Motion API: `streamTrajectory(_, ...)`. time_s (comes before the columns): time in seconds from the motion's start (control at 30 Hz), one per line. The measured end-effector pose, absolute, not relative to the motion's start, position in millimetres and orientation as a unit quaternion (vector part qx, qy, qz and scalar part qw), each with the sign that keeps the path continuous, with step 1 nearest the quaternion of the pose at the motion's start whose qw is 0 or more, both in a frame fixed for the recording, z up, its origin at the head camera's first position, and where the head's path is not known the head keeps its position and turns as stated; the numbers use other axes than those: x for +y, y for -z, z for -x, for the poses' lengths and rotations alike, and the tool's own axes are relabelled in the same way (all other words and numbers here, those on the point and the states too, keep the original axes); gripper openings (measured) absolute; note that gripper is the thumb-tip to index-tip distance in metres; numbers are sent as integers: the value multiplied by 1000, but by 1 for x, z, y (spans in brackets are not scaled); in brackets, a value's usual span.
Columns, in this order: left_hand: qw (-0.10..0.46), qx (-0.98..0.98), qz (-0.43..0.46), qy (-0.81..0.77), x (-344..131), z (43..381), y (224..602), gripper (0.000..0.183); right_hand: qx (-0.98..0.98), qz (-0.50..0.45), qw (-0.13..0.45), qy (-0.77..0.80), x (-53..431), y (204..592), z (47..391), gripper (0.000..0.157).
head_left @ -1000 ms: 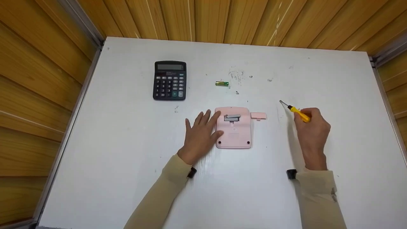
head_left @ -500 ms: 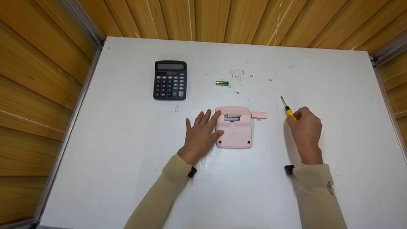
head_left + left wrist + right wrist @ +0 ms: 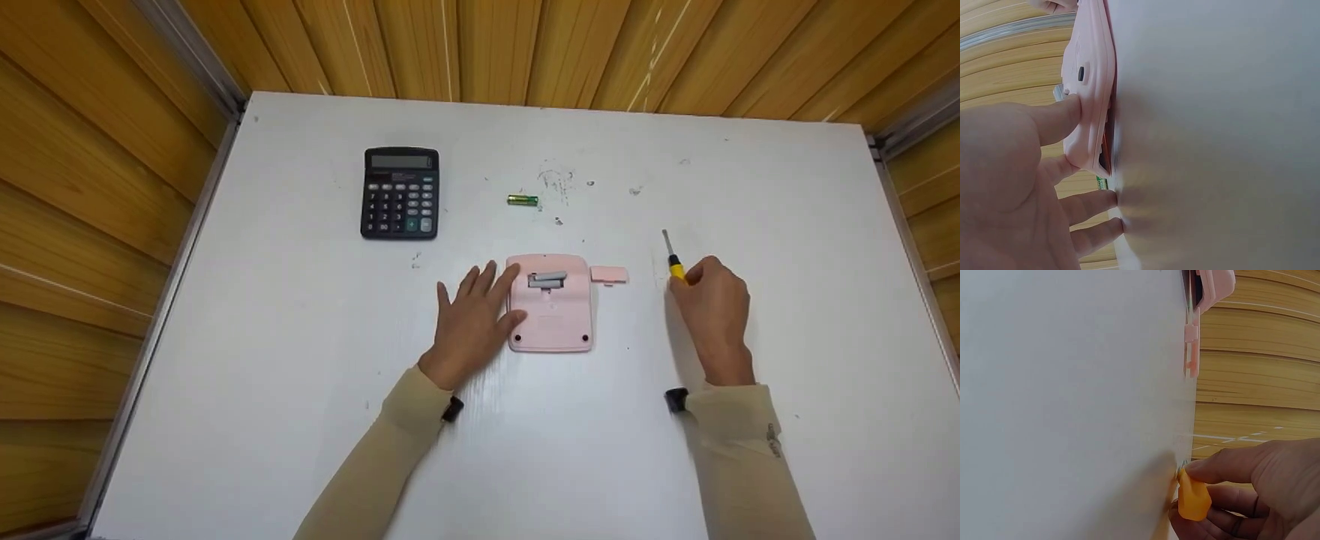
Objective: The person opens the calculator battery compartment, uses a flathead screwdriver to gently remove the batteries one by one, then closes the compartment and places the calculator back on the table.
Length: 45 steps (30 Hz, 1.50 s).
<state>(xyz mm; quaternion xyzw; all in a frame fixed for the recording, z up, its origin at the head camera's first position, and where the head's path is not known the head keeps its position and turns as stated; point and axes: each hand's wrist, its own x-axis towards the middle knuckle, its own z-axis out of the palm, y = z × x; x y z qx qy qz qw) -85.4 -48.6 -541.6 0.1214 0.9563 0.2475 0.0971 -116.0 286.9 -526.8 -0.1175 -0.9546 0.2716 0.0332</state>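
A pink calculator (image 3: 553,322) lies back side up on the white table, its battery bay uncovered. Two grey batteries (image 3: 547,280) sit in the bay, the upper one slanted. My left hand (image 3: 469,326) lies along the calculator's left side with fingers spread; thumb and index finger touch its edge, as the left wrist view also shows. Off to the right, my right hand (image 3: 714,319) grips the yellow handle of a screwdriver (image 3: 1193,498), its metal tip pointing away from me. Beside the calculator's upper right edge is the small pink battery cover (image 3: 609,274).
A black calculator (image 3: 400,193) lies face up at the back left. Behind the pink one is a green battery (image 3: 523,200). Wood-patterned panels (image 3: 491,52) border the white table (image 3: 285,420) at the back and sides.
My right hand has moved left with the screwdriver, whose shaft has turned from slanting left to pointing nearly straight away. The left hand and pink calculator have stayed put.
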Motion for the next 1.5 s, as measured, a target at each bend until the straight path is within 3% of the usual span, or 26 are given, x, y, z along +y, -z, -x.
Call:
streamTrajectory(0.3,96,955,-122,-251,-49,82,542,71,-957,107,41,-266,286,528,113,24)
streamTrajectory(0.47,102,954,-119,-255,-50,79,544,71,-952,102,74,-279,281,524,108,27)
streamTrajectory(0.7,96,955,-118,-254,-51,78,545,71,-935,-9,121,-333,258,511,101,22)
streamTrajectory(0.93,102,955,-116,-253,-50,78,547,71,-925,-142,117,-332,231,514,98,31)
streamTrajectory(1.3,100,957,-115,-247,-50,82,544,71,-923,-192,39,-330,204,517,109,28)
streamTrajectory(1.5,95,956,-120,-249,-49,85,543,71,-920,-219,26,-324,195,515,115,25)
